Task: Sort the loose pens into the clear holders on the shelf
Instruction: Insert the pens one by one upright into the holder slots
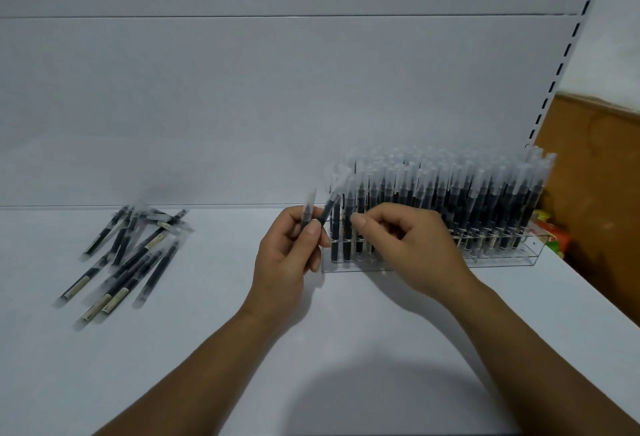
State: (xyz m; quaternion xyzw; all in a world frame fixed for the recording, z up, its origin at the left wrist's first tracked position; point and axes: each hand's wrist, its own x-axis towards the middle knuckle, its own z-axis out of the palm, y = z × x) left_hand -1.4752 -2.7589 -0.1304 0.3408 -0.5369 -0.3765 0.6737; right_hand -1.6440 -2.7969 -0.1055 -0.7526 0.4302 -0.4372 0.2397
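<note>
On the white shelf (311, 349) stands a clear holder (502, 255) filled with several upright black pens with frosted caps. My left hand (287, 262) grips two such pens, one upright (307, 208) and one tilted right (331, 201) toward the holder's left end. My right hand (405, 245) is at the holder's front left, its fingers curled and its thumb tip against a standing pen (360, 200). Whether it pinches that pen is unclear. A loose pile of pens (128, 259) lies at the far left of the shelf.
The white back panel (277, 106) rises behind the shelf. A slotted upright (568, 54) runs along its right side, with a brown wall (595, 175) and some colourful packets (550, 238) beyond the holder's right end.
</note>
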